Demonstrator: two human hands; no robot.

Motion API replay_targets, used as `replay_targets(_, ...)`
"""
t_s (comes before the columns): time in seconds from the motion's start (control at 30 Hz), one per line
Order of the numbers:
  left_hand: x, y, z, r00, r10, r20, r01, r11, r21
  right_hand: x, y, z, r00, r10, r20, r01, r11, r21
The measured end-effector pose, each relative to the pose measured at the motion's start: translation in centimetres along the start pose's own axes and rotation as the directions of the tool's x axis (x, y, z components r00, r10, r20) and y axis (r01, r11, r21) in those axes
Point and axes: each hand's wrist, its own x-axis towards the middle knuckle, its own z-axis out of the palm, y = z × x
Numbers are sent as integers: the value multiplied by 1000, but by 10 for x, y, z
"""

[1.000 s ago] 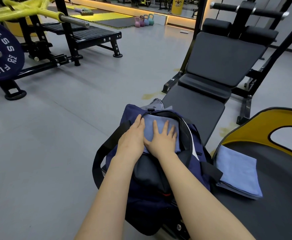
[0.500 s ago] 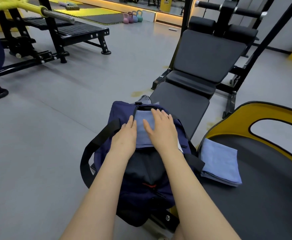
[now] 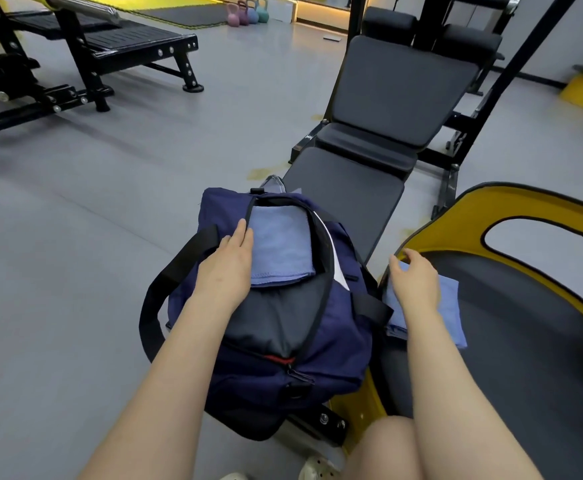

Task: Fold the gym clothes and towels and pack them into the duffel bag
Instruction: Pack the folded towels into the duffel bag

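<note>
A navy duffel bag (image 3: pixel 338 327) lies unzipped on the end of a black bench. Inside it a folded light-blue towel (image 3: pixel 279 247) sits on top of a dark grey garment (image 3: pixel 276 317). My left hand (image 3: pixel 229 263) rests flat on the bag's left rim, fingers straight and touching the towel's edge. A second folded blue towel (image 3: pixel 451 306) lies to the right on a black and yellow seat (image 3: pixel 525 341). My right hand (image 3: pixel 414 282) is on top of that towel with fingers loosely curved over its far corner; whether they pinch it is unclear.
The black adjustable bench (image 3: pixel 362 188) runs away behind the bag, with its frame at the back. A black weight rack (image 3: pixel 85 53) stands on the grey floor at the left. Coloured kettlebells (image 3: pixel 246 13) sit at the far wall. My knee (image 3: pixel 383 448) is low right.
My right hand has left the towel in the bag and moved right onto the second folded towel on the seat. My left hand stays at the bag's left rim.
</note>
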Motion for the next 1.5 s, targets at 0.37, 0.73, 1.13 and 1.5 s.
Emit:
replay_targets(0.37,4,1,-1,1000,-10,-17,11,998,54,8,43,20,954,204,221,-112,924,-366)
replay_targets(0.73,5,4,-2,1000,-18,0,18,996,91,16,41,18,969,220,116,-175,933,-313)
replay_targets(1.13,6,5,0,999,-34,12,33,996,79,14,41,8,993,-19,117,21,1000,-13)
replay_targets(1.5,6,4,-1,999,-45,19,44,997,57,20,77,28,977,203,70,-205,979,21)
